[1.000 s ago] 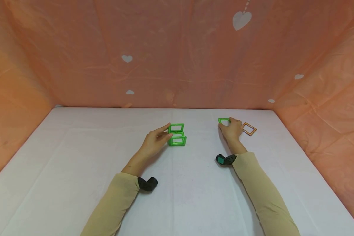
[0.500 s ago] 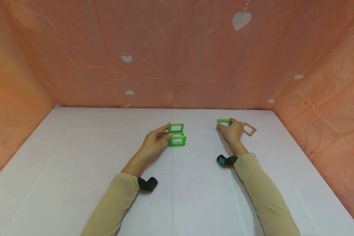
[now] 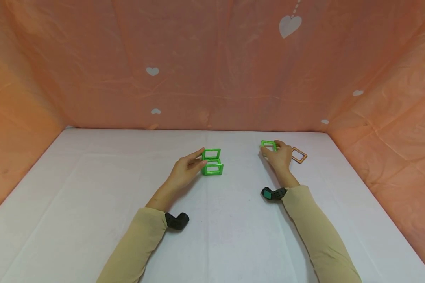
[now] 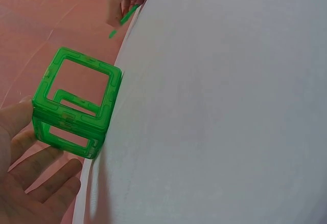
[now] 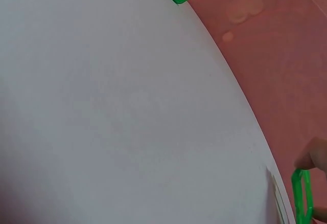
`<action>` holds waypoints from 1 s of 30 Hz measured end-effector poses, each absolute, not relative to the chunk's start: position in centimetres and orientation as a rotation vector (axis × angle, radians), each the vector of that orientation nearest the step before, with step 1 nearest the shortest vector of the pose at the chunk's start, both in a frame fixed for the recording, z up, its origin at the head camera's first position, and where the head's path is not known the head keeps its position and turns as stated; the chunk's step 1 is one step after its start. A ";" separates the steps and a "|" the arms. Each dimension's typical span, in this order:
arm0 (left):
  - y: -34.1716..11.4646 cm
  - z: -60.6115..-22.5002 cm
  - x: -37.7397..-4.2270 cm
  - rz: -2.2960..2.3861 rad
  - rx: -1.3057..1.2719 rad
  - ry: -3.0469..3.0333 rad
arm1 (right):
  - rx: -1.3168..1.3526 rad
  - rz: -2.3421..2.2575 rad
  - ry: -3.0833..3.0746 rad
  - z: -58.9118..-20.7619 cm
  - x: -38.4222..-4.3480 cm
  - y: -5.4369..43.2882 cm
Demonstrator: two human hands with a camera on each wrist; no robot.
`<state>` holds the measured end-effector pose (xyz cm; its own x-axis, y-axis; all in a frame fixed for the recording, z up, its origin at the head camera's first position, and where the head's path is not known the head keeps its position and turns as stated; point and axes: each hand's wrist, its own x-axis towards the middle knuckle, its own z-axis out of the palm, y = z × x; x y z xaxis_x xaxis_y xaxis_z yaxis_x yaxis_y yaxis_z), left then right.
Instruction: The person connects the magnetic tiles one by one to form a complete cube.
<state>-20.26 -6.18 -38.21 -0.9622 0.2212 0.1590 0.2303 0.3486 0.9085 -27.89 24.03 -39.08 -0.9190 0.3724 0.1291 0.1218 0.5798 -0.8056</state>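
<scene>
My left hand (image 3: 184,169) grips the left side of an open box shape made of green square magnetic tiles (image 3: 212,158), thumb at the front and index finger higher up. The left wrist view shows the green tiles (image 4: 71,117) joined at their edges, with the other fingers spread below. Farther right, my right hand (image 3: 280,155) pinches a single green square tile (image 3: 268,142) between thumb and fingers. That tile (image 5: 298,198) appears nearly edge-on in the right wrist view, and its contact with the table cannot be told.
An orange square tile (image 3: 303,159) lies flat just right of my right hand. The white-covered table (image 3: 230,236) ends at an orange cloth backdrop (image 3: 205,78) with side walls. Black wrist cameras (image 3: 177,221) sit at both sleeves.
The right hand and its green tile have shifted very slightly, and the right wrist has edged right and toward me. The left hand and green box shape stay put.
</scene>
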 end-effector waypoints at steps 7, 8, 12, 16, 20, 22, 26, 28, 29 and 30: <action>-6.2 -38.2 -20.3 -1.742 -0.434 -2.569 | -0.403 1.325 -2.464 -39.1 -27.8 23.8; -6.1 -38.2 -20.3 -1.742 -0.432 -2.569 | -0.398 1.330 -2.454 -39.1 -27.8 23.8; -6.1 -38.3 -20.4 -1.738 -0.425 -2.573 | -0.363 1.364 -2.408 -39.0 -27.7 23.6; -6.2 -38.4 -20.3 -1.726 -0.428 -2.576 | -0.340 1.421 -2.387 -38.8 -27.5 23.3; -6.2 -38.4 -20.4 -1.718 -0.431 -2.577 | -0.327 1.484 -2.378 -38.6 -27.4 23.1; -6.2 -38.4 -20.4 -1.711 -0.425 -2.583 | -0.316 1.511 -2.372 -38.6 -27.4 23.0; -6.2 -38.4 -20.3 -1.700 -0.414 -2.593 | -0.280 1.564 -2.355 -38.5 -27.4 22.7; -6.1 -38.4 -20.3 -1.706 -0.413 -2.591 | -0.262 1.587 -2.345 -38.5 -27.3 22.6; -6.1 -38.4 -20.3 -1.708 -0.414 -2.591 | -0.250 1.602 -2.337 -38.5 -27.3 22.6; -6.1 -38.4 -20.4 -1.710 -0.413 -2.591 | -0.242 1.608 -2.334 -38.5 -27.2 22.5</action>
